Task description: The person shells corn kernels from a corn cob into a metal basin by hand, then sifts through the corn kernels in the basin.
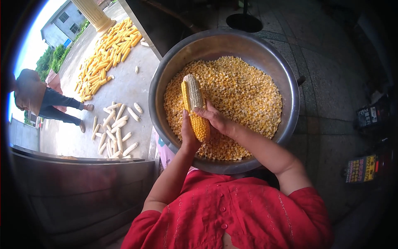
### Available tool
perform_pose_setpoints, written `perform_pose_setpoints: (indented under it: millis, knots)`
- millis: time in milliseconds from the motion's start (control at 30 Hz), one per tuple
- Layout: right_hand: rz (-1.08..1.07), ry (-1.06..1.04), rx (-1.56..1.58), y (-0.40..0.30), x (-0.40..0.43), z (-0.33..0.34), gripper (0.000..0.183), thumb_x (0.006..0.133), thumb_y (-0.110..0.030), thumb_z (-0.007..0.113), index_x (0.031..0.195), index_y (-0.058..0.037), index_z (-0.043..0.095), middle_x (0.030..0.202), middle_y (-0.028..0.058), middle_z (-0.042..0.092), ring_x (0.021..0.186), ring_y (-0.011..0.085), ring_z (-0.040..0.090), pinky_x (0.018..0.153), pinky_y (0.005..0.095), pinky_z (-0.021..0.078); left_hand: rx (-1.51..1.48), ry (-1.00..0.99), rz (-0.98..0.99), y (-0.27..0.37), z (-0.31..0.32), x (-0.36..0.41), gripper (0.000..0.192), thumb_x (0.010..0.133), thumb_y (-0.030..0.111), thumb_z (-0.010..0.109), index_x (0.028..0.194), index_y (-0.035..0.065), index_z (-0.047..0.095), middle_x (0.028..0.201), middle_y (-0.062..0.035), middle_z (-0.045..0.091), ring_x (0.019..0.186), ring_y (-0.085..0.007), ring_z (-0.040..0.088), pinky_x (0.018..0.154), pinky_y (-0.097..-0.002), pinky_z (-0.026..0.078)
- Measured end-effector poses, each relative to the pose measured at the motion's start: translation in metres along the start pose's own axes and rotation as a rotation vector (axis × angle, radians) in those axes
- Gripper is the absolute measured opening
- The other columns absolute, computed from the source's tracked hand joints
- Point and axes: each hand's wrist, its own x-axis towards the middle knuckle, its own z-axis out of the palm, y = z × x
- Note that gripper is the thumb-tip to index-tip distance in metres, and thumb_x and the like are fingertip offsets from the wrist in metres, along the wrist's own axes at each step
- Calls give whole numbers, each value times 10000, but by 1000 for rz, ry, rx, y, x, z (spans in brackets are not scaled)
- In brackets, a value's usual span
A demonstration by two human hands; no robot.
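Note:
A partly shelled ear of corn point(193, 96) is held over a large metal basin point(289, 93). Pale bare cob shows along its upper middle, while yellow kernels cover the lower end and the left edge. My left hand point(189, 132) grips the ear low on its left side. From the right, my right hand point(216, 117) wraps around it, with the thumb lying across the front where bare cob meets kernels. Beneath both hands, loose corn kernels point(242, 93) fill much of the basin. The ear hides part of my left fingers.
Outside the doorway at left lies a heap of yellow corn ears point(105, 59). Closer in are several stripped cobs point(115, 130). A person point(40, 96) stands beyond them. A dark panel point(90, 186) is at lower left. Behind the basin stands a round black base point(244, 23).

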Motion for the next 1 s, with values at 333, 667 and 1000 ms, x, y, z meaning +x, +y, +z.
perform_pose_setpoints:
  millis: [333, 667, 1000]
  knots:
    - [-3, -50, -10, -14, -7, 6, 858, 867, -301, 587, 1422, 47, 33, 1359, 220, 355, 1251, 243, 363, 1033, 311, 295, 68, -2, 85, 0, -4, -1, 558, 951, 492, 331, 1248, 31, 437, 1057, -131, 574, 900, -236, 599, 766, -356, 515]
    - [-126, 67, -62, 8, 2, -1, 486, 959, -280, 401, 1345, 6, 323, 1262, 173, 476, 1155, 242, 452, 983, 314, 339, 107, 1, 157, -7, -11, 4, 464, 972, 414, 330, 1214, 38, 453, 1070, -114, 563, 879, -196, 586, 753, -332, 502]
    - [-351, 364, -470, 31, 12, -3, 411, 965, -275, 390, 1292, -28, 363, 1146, 154, 557, 1105, 241, 502, 918, 345, 382, 457, 48, 407, -14, -26, 11, 504, 994, 337, 306, 1330, -39, 322, 1262, -150, 445, 1152, -198, 433, 1005, -316, 315]
